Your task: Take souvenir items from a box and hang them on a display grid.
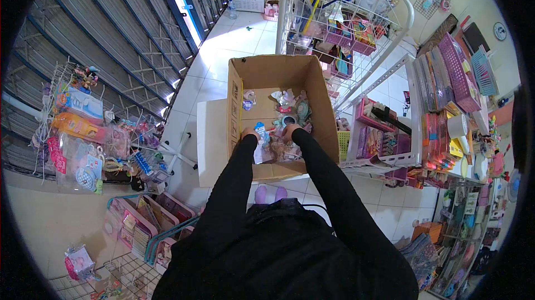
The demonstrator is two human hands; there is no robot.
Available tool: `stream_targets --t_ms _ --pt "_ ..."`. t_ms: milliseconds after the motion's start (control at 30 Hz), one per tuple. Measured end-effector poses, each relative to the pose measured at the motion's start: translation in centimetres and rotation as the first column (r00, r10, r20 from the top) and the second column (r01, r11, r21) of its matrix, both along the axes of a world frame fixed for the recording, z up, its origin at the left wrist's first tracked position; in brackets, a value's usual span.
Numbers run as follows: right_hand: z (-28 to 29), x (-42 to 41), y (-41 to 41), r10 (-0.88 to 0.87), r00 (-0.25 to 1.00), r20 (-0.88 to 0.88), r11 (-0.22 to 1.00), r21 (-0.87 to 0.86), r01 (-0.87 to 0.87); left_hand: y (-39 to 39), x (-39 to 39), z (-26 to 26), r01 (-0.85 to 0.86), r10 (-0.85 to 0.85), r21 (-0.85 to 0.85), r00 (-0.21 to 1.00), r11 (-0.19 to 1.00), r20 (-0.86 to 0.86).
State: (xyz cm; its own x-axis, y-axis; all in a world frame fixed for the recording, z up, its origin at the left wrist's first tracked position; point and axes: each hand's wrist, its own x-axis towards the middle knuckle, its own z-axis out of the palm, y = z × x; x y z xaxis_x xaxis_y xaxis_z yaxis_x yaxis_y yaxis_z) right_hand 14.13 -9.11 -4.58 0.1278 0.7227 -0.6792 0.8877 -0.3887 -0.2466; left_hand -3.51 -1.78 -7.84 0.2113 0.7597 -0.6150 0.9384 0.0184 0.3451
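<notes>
An open cardboard box [273, 72] stands before me, with several small items in clear plastic wrapping inside. My left hand [250, 133] reaches in along the box's left side, at the edge of a blue-and-white packet [261, 129]. Whether its fingers grip the packet cannot be made out. Among the wrapped goods in the middle, my right hand [290, 131] is beside a dark round item [288, 120]; its fingertips are partly hidden. A small packet with a purple piece [248, 100] lies apart at the left wall. Pink and teal wrapped items [301, 110] are heaped at the right.
Under the box is a white surface [211, 143]. A white wire rack [309, 45] with baskets stands beyond it at the right, near a white shelf [376, 162]. Packaged goods hang from a stand [85, 133] at the left, before a folding metal shutter [108, 45].
</notes>
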Motion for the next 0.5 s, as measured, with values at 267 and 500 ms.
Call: stream_targets --t_ms 267,500 --pt "2.2 1.1 0.8 0.166 0.976 -0.138 0.986 0.010 -0.166 -0.1 0.9 5.4 -0.031 0.006 0.059 0.925 0.998 0.379" --pt "3.5 1.6 -0.2 -0.024 0.930 -0.366 0.988 0.134 0.079 1.0 1.0 6.7 -0.208 0.215 -0.120 0.537 0.971 0.815"
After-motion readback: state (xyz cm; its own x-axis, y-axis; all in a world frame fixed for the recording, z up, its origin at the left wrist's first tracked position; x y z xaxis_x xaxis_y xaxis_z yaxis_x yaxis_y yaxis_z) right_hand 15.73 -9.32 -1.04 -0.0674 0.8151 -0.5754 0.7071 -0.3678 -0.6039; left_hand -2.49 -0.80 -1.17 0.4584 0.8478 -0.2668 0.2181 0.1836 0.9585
